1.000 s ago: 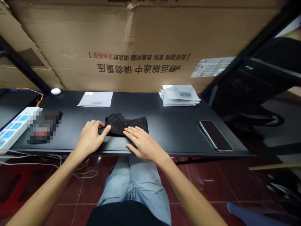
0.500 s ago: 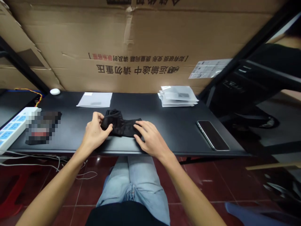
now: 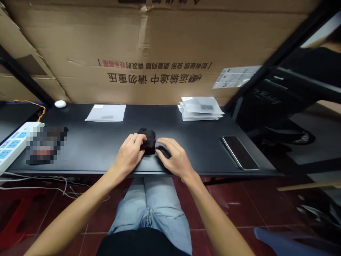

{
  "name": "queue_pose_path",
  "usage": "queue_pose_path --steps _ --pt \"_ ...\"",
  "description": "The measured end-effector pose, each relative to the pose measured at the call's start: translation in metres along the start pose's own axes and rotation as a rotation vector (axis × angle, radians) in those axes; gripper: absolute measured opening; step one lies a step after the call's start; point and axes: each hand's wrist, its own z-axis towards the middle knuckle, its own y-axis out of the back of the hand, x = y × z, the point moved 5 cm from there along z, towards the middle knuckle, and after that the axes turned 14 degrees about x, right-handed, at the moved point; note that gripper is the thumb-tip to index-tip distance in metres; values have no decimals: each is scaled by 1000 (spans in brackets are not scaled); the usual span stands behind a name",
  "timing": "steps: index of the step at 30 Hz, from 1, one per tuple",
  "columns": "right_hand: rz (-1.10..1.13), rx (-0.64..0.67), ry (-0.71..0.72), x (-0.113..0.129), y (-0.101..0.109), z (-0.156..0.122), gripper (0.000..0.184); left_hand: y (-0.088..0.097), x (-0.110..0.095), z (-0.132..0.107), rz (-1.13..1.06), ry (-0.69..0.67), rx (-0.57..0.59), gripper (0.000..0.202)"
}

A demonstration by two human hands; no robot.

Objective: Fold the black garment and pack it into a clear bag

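Note:
A dark bundle of folded black cloth (image 3: 149,141) lies near the front edge of the black table; which garment it is, I cannot tell. My left hand (image 3: 130,151), with a ring on one finger, is closed on the bundle's left side, thumb in front and fingers over the top. Just right of the bundle, my right hand (image 3: 174,156) has thumb and fingers apart, fingertips close to the cloth. Between its thumb and fingers is a dark patch, either cloth or shadow.
Behind stand a large cardboard sheet (image 3: 165,39), a flat translucent bag (image 3: 106,113) and a stack of similar bags (image 3: 201,109). A phone (image 3: 240,153) lies right. At left are a power strip (image 3: 13,144), a blurred-out dark item (image 3: 46,145) and a white rounded object (image 3: 60,104).
The cloth's right part has been folded or rolled in, making a shorter bundle. My left hand has moved right with it. My right hand's fingers have come off the cloth's right end.

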Motion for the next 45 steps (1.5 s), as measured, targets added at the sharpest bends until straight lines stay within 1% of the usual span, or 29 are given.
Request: queue_pose_path --steps 2,5,8,10,12,13,15,16,18,21,23,25,29,31,33,34,36,38,42,45 --pt "-7 -24 44 1 2 -1 44 -4 -1 -1 9 1 38 38" --pt "-46 63 123 5 -3 0 48 -6 0 -5 -49 -14 75 38" --pt "-64 108 131 5 -8 1 47 1 4 -9 -162 -31 91 39" --pt "-66 104 114 4 -9 1 44 10 14 -12 -182 26 54 35" --pt "-70 96 110 3 -10 1 42 20 29 -14 -137 154 6 26" --pt "-73 89 113 3 -10 1 41 22 37 -15 -107 224 5 22" --pt "-78 74 125 3 -11 2 40 21 49 -15 -73 323 63 28" --pt "-82 67 132 3 -11 2 40 19 52 -14 -70 344 107 33" --pt "-93 57 144 3 -11 2 38 14 52 -12 -80 347 177 41" --pt "-118 56 149 4 -9 2 36 10 45 -9 -131 311 216 42" --pt "-143 57 150 6 -8 2 35 8 41 -7 -215 289 239 39" --pt "-170 59 160 8 -7 1 33 5 38 -6 -364 271 263 35" --pt "-193 48 224 15 -6 0 34 -3 33 -6 -841 239 245 35" --pt "-201 60 286 20 -4 -2 39 -6 30 -7 -1087 265 235 38" --pt "-221 114 339 26 -3 -2 51 -8 29 -8 -1281 325 217 42" --pt "-235 151 353 30 -2 -1 58 -7 29 -8 -1345 353 202 43" --pt "-269 217 353 36 1 3 71 -5 29 -8 -1421 395 177 44" --pt "-303 245 352 43 4 11 76 -3 28 -8 -1469 417 187 43" --pt "-350 241 422 56 7 30 70 -7 21 -9 -1532 413 288 40" --pt "-393 241 490 59 2 41 60 -8 20 -10 -1514 387 333 43"
